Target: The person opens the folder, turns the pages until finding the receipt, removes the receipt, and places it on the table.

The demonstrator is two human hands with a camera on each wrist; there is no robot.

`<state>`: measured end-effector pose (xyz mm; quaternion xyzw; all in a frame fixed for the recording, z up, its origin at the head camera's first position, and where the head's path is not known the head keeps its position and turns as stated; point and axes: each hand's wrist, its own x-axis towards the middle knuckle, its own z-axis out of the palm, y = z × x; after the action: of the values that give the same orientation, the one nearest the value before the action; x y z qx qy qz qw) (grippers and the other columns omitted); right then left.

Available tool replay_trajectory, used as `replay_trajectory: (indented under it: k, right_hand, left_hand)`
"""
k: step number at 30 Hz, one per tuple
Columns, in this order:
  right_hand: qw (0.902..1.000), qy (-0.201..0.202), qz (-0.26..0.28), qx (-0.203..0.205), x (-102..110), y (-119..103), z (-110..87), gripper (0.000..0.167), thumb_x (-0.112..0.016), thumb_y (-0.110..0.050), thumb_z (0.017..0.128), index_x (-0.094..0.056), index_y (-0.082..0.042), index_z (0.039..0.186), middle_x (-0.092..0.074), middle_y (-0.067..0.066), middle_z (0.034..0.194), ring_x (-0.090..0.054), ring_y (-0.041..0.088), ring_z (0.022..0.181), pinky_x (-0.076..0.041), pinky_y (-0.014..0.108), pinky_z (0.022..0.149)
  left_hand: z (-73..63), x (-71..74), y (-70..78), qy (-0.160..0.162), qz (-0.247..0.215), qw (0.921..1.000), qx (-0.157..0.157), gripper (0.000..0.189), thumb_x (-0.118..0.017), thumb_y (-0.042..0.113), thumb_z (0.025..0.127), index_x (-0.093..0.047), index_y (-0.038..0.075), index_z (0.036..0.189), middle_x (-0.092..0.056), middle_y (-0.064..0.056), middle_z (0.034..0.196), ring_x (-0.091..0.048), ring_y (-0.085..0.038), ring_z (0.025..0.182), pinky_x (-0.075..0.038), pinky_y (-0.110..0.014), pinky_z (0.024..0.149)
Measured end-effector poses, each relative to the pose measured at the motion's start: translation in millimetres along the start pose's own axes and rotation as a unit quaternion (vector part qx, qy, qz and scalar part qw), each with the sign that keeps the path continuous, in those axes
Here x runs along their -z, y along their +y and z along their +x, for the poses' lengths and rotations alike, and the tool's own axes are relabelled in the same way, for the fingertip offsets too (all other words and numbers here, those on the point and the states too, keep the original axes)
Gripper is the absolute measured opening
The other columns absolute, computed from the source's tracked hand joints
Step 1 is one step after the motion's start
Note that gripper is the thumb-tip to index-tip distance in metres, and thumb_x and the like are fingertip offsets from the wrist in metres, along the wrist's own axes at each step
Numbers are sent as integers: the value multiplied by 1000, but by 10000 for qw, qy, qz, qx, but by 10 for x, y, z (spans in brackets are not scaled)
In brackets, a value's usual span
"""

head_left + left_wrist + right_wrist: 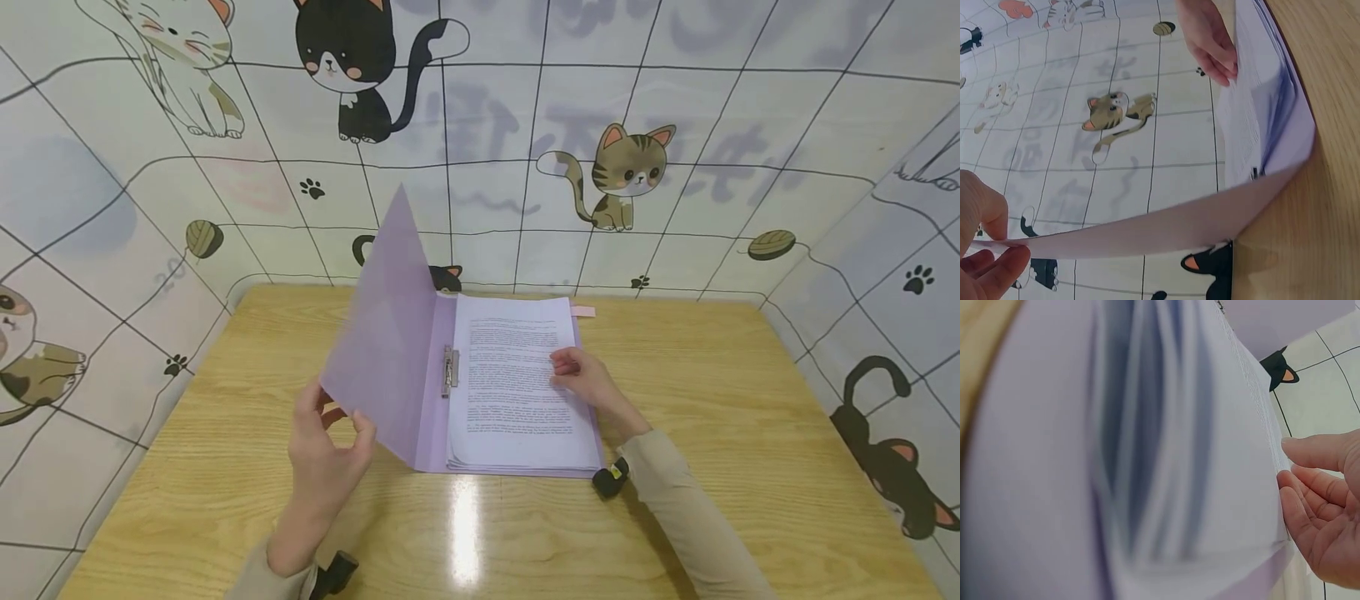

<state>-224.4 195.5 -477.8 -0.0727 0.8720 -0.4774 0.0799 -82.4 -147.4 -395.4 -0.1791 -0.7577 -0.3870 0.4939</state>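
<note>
Pinching the cover [386, 342] at its near left edge, a person's left hand [330, 454] holds it between thumb and fingers, raised and tilted, as I watch from afar through head and wrist cameras. Left of the hand, a cartoon cat [37, 358] decorates the wall. The purple folder [430, 417] lies open at the middle of a wooden table [247, 433], near the far wall [495, 242]. Just right of its fold sits a metal clip [448, 372], with a stack of printed pages [510, 392] beside it. A pink tab [583, 312] juts out at the far right. Over the pages' right edge, the right hand [588, 385] hovers with thumb and fingertips apart; I cannot tell whether they touch the paper. Farther right and nearer, a beige sleeve [697, 508] covers the forearm. On the right wall, I see a black cat [881, 462].
</note>
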Motion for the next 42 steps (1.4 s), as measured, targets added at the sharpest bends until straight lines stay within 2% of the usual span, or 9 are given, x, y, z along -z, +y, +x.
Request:
replay_trajectory:
  k: [6, 13, 18, 22, 26, 32, 38, 40, 42]
  right_hand:
    - [10000, 14, 30, -35, 7, -37, -13, 35, -65, 2, 80, -56, 5, 113, -60, 20, 105, -58, 32, 97, -46, 41, 88]
    - [10000, 7, 29, -46, 9, -37, -8, 35, -66, 2, 80, -56, 5, 114, -60, 20, 106, -58, 32, 98, -46, 41, 88]
    - [10000, -1, -23, -23, 13, -17, 3, 36, -66, 1, 80, -56, 5, 115, -60, 20, 106, -58, 31, 98, -46, 41, 88]
    - [10000, 18, -11, 7, 18, -11, 1, 35, -65, 1, 80, -56, 5, 114, -60, 20, 106, -58, 31, 97, -46, 41, 88]
    - [10000, 20, -17, 48, 20, -21, -14, 35, -65, 1, 80, -56, 6, 113, -60, 20, 105, -59, 32, 96, -47, 42, 87]
    - [10000, 5, -26, 52, 12, -10, -13, 35, -66, 1, 80, -56, 6, 113, -60, 20, 104, -59, 31, 96, -47, 41, 87]
    - [9999, -23, -33, 99, 3, 23, 1, 35, -66, 2, 80, -56, 5, 113, -61, 19, 103, -59, 31, 96, -47, 41, 86]
    - [9999, -21, -24, 139, 2, 26, 3, 35, -66, 2, 80, -56, 6, 113, -61, 20, 103, -59, 32, 96, -47, 41, 86]
    - [9999, -24, -15, 146, 3, 25, 0, 35, -66, 2, 79, -56, 5, 113, -61, 20, 103, -59, 32, 96, -47, 42, 87]
  left_hand:
    - [-48, 156, -92, 188, -21, 9981, 584, 66, -55, -8, 68, -25, -15, 127, -47, -28, 109, -51, -18, 86, -43, -8, 75]
    - [-80, 325, -173, 375, 267, 9903, 1310, 72, -56, -14, 66, -29, -11, 132, -46, -2, 113, -50, -6, 88, -44, -7, 71]
    - [-123, 423, -248, 411, 632, 9778, 1953, 78, -57, -17, 66, -31, 0, 138, -41, 9, 112, -49, -5, 86, -43, -5, 70]
    - [-156, 501, -330, 281, 1017, 9610, 2558, 77, -61, -16, 66, -32, -3, 136, -39, 10, 109, -46, -3, 84, -43, -3, 68]
    - [-193, 604, -394, -60, 1327, 9345, 3301, 75, -65, -12, 68, -30, -7, 134, -41, 3, 106, -43, -4, 78, -41, -2, 65]
    - [-248, 785, -513, -913, 2015, 8919, 3944, 72, -74, 0, 69, -33, -14, 127, -51, -17, 86, -48, -17, 66, -38, -12, 54]
    - [-316, 948, -671, -2067, 2389, 8188, 4794, 84, -79, 19, 71, -29, -20, 127, -45, -36, 106, -50, -49, 89, -45, -53, 67]
    - [-329, 994, -719, -2492, 2539, 7932, 4943, 87, -78, 28, 72, -29, -20, 125, -41, -38, 111, -47, -53, 96, -42, -59, 71]
    - [-335, 1029, -764, -2864, 2698, 7751, 4944, 88, -78, 36, 71, -32, -20, 121, -42, -37, 109, -48, -52, 95, -44, -58, 67]
